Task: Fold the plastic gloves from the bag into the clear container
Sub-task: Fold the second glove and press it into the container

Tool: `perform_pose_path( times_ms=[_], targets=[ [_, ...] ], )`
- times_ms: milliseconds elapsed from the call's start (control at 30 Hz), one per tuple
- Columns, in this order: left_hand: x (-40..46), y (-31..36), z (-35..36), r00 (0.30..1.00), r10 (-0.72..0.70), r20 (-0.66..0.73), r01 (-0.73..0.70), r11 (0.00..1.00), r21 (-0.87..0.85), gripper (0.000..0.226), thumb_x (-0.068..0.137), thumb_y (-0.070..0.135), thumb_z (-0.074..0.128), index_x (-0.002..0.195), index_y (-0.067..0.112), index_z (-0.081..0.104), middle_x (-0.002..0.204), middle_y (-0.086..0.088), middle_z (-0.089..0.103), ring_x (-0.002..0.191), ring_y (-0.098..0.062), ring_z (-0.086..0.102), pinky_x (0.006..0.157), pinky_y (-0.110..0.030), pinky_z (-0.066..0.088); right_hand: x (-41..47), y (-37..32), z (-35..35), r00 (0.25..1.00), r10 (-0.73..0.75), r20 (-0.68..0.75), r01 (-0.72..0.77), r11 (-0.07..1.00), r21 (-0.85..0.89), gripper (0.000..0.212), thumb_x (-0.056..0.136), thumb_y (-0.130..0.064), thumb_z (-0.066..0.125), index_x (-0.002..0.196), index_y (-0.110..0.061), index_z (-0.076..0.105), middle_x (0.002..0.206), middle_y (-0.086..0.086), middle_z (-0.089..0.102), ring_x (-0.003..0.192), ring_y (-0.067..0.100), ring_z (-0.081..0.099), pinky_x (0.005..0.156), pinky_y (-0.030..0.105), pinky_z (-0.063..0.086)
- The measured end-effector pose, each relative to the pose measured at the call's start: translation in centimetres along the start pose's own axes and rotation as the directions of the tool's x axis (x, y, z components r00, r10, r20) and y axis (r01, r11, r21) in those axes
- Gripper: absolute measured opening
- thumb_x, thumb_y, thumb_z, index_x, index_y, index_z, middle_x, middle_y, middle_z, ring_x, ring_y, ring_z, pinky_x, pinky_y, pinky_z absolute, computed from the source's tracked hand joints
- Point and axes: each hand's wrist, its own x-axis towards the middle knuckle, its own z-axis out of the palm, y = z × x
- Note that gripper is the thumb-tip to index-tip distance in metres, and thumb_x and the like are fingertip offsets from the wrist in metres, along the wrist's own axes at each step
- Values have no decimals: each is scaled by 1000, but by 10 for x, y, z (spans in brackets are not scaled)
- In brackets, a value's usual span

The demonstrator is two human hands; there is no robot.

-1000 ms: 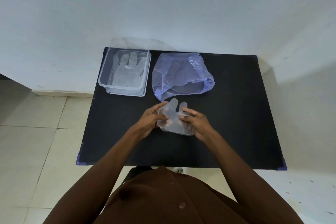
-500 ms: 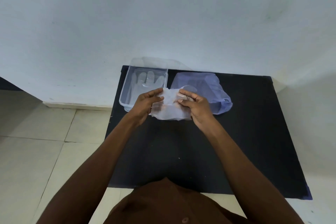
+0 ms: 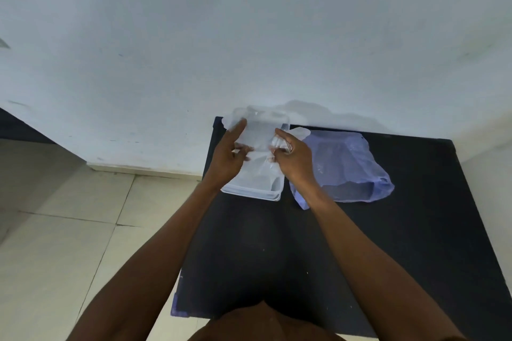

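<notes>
A clear plastic container (image 3: 253,193) stands at the far left of the black table (image 3: 374,243), against the wall. Over it, my left hand (image 3: 228,156) and my right hand (image 3: 292,159) hold a folded clear plastic glove (image 3: 259,137) between them, each pinching one side. The glove hangs just above the container's opening and hides most of what lies inside. To the right of the container lies the bluish plastic bag (image 3: 346,166), its mouth open toward me.
A white wall rises directly behind the table. Pale floor tiles (image 3: 69,230) lie to the left. The near half of the black tabletop is bare. A clear lid (image 3: 304,111) leans at the wall behind the container.
Both hands lifted the glove off the table's middle, folded it, and carried it left and away from me to above the container. The camera tilted up.
</notes>
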Motion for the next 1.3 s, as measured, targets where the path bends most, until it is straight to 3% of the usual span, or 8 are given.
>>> perform_pose_path(
  times_ms=[100,267,400,500,633,767,1000,1300],
  targets=[
    [11,-22,-1,997,52,54,-59,989,136,68,94,-6,57,153,20,38,160,3,34,91,-21,67,75,-22,61,9,7,15,999,44,-11,-44,998,-35,52,92,2,61,135,-26,62,121,-5,65,91,19,75,81,34,64],
    [23,-43,5,969,-210,129,177,957,228,72,91,-8,60,154,14,32,159,-8,30,101,-23,62,84,-25,54,24,19,34,991,130,14,-123,966,-227,58,90,3,55,142,-22,54,112,9,72,83,19,70,75,30,60],
    [34,-51,10,893,-399,210,322,891,320,78,87,1,68,154,12,29,157,-12,31,134,-33,47,108,-44,48,32,17,46,985,161,67,-121,908,-401,60,89,2,56,146,-13,47,140,10,59,119,26,63,98,31,54],
    [38,-56,13,851,-471,233,386,861,331,86,83,7,74,155,14,27,159,-12,28,142,-33,39,114,-48,42,36,20,54,971,216,99,-146,871,-468,63,88,0,61,148,-8,43,145,13,55,130,29,55,103,31,47],
    [40,-64,14,831,-513,216,417,831,368,88,84,15,76,156,16,25,161,-9,28,146,-31,35,116,-45,40,34,27,62,955,282,91,-199,837,-509,55,90,-4,64,142,-4,47,142,15,55,130,30,54,103,29,45],
    [40,-66,15,821,-528,217,419,816,398,87,85,17,76,156,16,24,163,-8,26,149,-31,31,117,-45,36,33,33,68,948,309,82,-217,810,-545,60,93,-8,62,148,-6,40,149,15,48,137,30,48,111,31,39],
    [42,-63,17,810,-540,227,415,803,429,85,81,20,79,152,18,32,158,-8,36,144,-33,39,114,-52,43,32,37,67,945,323,45,-234,768,-597,50,96,-8,60,143,-5,45,146,14,52,133,30,52,106,30,44],
    [42,-55,19,800,-576,165,449,758,473,93,81,31,79,154,15,25,160,-10,32,147,-33,34,117,-48,34,32,38,69,929,363,66,-253,757,-602,56,93,-12,67,143,-5,44,146,14,52,133,31,51,105,32,45]
  ],
)
